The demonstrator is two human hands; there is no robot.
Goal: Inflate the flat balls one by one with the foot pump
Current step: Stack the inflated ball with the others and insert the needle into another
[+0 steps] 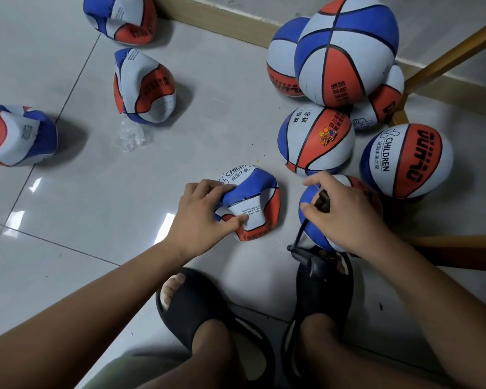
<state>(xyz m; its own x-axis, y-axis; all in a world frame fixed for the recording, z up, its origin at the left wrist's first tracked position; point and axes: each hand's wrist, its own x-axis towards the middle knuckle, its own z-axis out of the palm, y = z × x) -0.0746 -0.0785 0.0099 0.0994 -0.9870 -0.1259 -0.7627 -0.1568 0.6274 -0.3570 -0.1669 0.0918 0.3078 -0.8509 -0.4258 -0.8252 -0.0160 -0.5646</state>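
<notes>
Needle insertion is in hand: flat ball (250,203), on the floor (96,197) just left of the foot pump (313,261), is gripped by the curled left hand (205,213), while the right hand (347,213), above the pump, pinches the hose nozzle (322,200), which next needs aligning with the valve (246,197).

Open floor: bare tiles (76,209) stretch wide to the left of the left hand (202,211).
Far left: three flat balls (145,87) lie well apart, with lanes of floor between them; a plastic scrap (132,136) lies beside the middle one.
Middle lane: floor runs free from the folded ball (253,200), gripped by the left hand, up to the skirting board (216,23).
Right: inflated balls (345,49) crowd together, touching and stacked, against a slanted wooden leg (443,60).
Near: the pump hose (300,233), pinched by the right hand (345,211), runs down to the right slipper (328,293).
</notes>
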